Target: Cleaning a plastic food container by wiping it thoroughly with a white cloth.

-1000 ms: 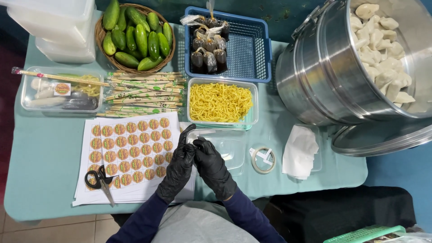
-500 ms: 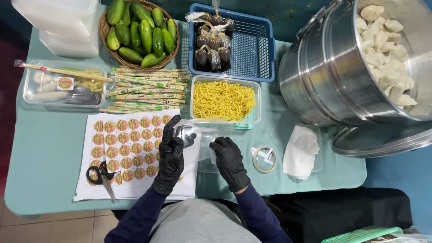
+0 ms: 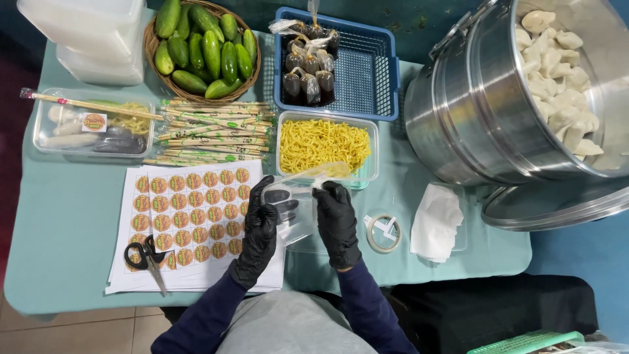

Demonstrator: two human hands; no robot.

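Landmark: the clear plastic container (image 3: pixel 295 210), held just above the near-middle of the table (image 3: pixel 65 223), which carries a pale teal cloth.

Left hand (image 3: pixel 257 233), black glove, curls around the container's left wall, fingers showing through the plastic. Right hand (image 3: pixel 336 219), black glove, pinches the raised hinged lid (image 3: pixel 314 174) at the container's right rim. Lid stands tilted up, partly open.

Left of the container: sticker sheet (image 3: pixel 190 210) of round orange labels, lying flat and reaching nearly to the table's near edge; black-handled scissors (image 3: pixel 147 257) rest on its near-left corner. Right of the container: tape roll (image 3: pixel 382 231), then a folded white tissue (image 3: pixel 436 219).

Just beyond the container: tub of yellow noodles (image 3: pixel 324 144), almost touching the lid. Beyond-left: stacked wrapped chopsticks (image 3: pixel 209 131), then a packed meal box (image 3: pixel 92 128) with one chopstick pair across its top. Farther: wicker basket of cucumbers (image 3: pixel 203 46), blue plastic basket (image 3: pixel 367 72) holding small dark sauce bags (image 3: pixel 306 69), and white lidded tubs (image 3: pixel 92 33) at the far-left corner.

Far right of the container: large steel steamer (image 3: pixel 485 111) with dumplings (image 3: pixel 557 72), overhanging the table's right end.

Bare cloth shows left of the sticker sheet; tiled floor below the near-left edge.
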